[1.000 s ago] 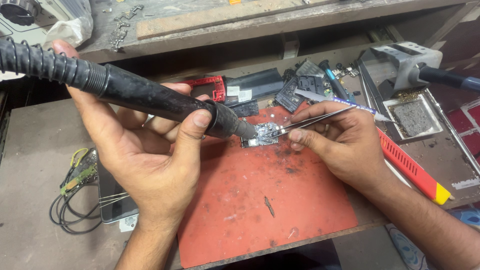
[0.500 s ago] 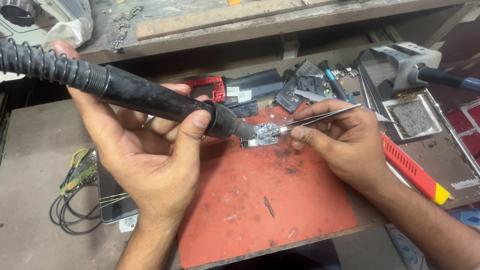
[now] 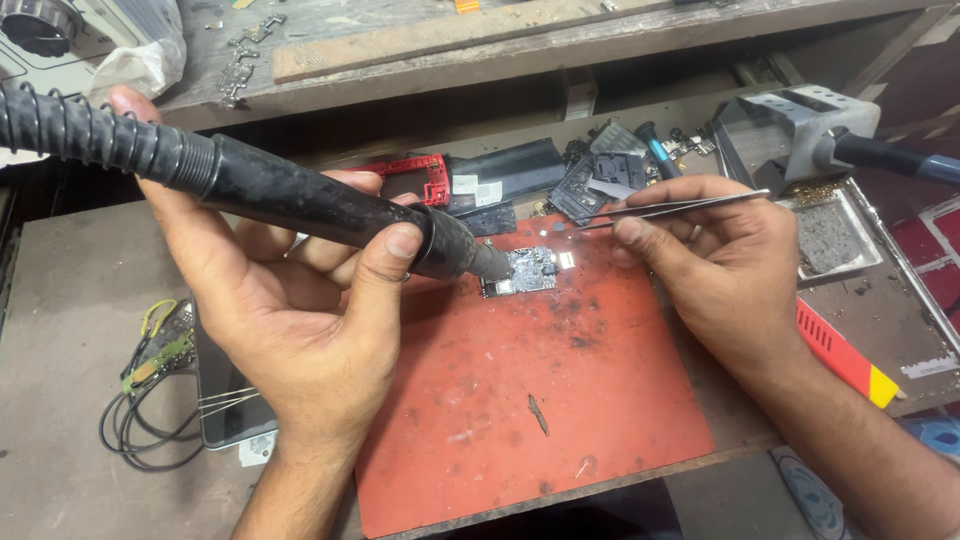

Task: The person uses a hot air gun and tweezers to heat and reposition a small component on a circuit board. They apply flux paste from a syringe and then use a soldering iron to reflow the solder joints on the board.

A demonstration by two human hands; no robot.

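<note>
Left hand [image 3: 290,330] wrapped around a black hot-air wand [image 3: 320,205], fingers [image 3: 400,245] clamped on the barrel, thumb near the collar. Ribbed hose runs off upper left. Nozzle tip sits just over the left edge of a small circuit board [image 3: 525,270]; whether it touches, cannot tell.

Right hand [image 3: 720,260] holds tweezers [image 3: 670,208], fingers pinched together on the shaft. Tweezer tips point left and end just above the board's upper right corner, near a small bright part; contact unclear.

Board lies flat at the top edge of a red mat [image 3: 530,400], between the two hands. Mat stained and scorched near the board, with a small dark sliver lower down.

Behind the board: red plastic frame [image 3: 415,172], dark phone parts [image 3: 600,175]. Right of the mat: red-and-yellow tool [image 3: 840,350], metal tray [image 3: 830,235]. Left on the tabletop [image 3: 60,300]: coiled wires [image 3: 140,430], beside a phone [image 3: 225,400] partly under the left wrist.
</note>
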